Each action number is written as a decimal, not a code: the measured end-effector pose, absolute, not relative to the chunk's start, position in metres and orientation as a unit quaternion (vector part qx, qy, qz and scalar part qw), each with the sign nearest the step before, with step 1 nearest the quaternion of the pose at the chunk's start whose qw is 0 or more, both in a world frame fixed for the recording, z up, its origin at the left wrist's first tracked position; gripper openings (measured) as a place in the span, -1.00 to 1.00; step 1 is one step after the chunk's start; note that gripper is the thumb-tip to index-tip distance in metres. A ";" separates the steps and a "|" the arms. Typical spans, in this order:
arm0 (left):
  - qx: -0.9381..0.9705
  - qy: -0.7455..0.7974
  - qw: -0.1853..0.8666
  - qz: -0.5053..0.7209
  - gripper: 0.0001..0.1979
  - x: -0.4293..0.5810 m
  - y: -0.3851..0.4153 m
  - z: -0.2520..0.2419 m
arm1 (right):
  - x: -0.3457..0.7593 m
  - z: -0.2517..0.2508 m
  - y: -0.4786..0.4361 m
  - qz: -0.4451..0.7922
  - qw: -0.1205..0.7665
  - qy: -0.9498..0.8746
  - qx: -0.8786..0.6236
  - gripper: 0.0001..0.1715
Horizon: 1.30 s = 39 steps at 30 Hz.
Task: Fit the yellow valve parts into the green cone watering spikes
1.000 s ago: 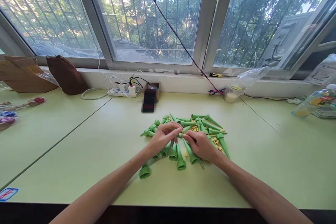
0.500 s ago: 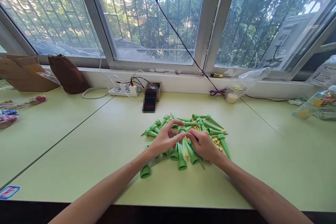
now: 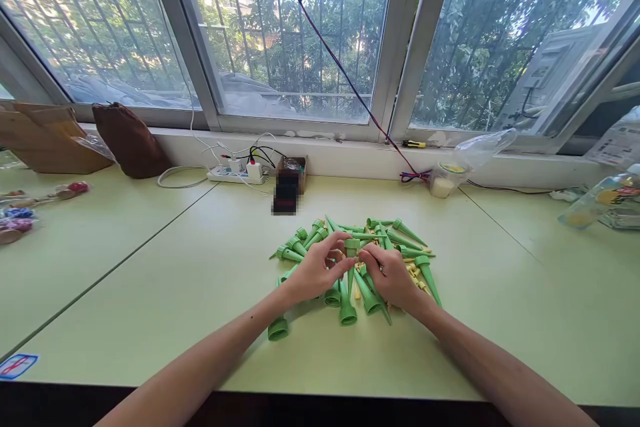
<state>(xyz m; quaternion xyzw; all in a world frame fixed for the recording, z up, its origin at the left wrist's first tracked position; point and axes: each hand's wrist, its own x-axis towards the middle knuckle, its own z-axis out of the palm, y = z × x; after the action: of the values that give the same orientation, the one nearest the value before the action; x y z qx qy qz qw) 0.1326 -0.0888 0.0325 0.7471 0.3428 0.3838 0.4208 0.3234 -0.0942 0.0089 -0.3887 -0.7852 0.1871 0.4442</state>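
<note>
My left hand [image 3: 316,272] is closed around a green plastic watering spike [image 3: 352,248], its ribbed wide end up and its point downward. My right hand [image 3: 389,273] is pinched against the side of that spike, just below the wide end. What lies between the right fingertips is too small to make out. Beneath and around both hands spreads a pile of similar green spikes, one [image 3: 347,310] with its open threaded end facing me. Small yellow pieces [image 3: 416,273] lie among the spikes, partly hidden by my right hand.
The pale green table [image 3: 165,293] runs to a windowsill. At the back stand a power strip [image 3: 235,175] with cables, a small box [image 3: 300,173] and a jar [image 3: 443,181]. A brown bag [image 3: 129,141] is back left, a plastic bottle [image 3: 603,195] at right.
The held spike has turned a little more upright between my hands, and its wide end shows more clearly. Both hands stay nearly in place.
</note>
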 end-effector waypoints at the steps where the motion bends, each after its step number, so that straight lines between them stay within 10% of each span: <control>1: 0.757 0.346 0.399 0.385 -0.71 0.133 -0.089 0.033 | 0.323 0.009 -0.094 0.191 0.445 -0.783 -0.389 -0.59; 39: 0.754 0.394 0.351 0.391 -0.79 0.132 -0.087 0.031 | 0.321 0.015 -0.096 0.240 0.402 -0.797 -0.381 -0.63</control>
<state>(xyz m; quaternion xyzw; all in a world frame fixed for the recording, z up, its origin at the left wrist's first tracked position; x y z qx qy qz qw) 0.1321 -0.0871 0.0313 0.7541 0.3939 0.3914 0.3507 0.3206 -0.0958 0.0149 -0.3809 -0.7974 0.2400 0.4019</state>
